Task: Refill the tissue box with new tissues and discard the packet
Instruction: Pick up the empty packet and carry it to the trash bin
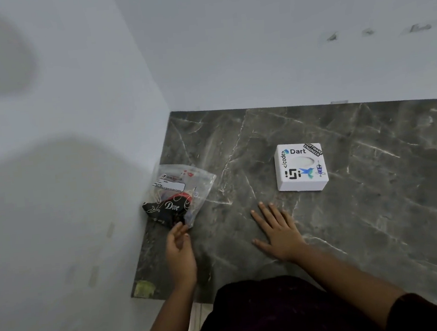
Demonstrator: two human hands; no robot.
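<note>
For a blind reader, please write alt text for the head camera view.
A person's left hand touches the near edge of a clear plastic packet on a dark marble table, while the right hand rests flat. A white stickered tissue box sits farther back, right of the packet.

A dark grey marble-patterned tabletop with pale veins sits in the corner of plain white walls. A yellowish-green patch marks the tabletop's near left corner. Small dark smudges dot the far wall.
</note>
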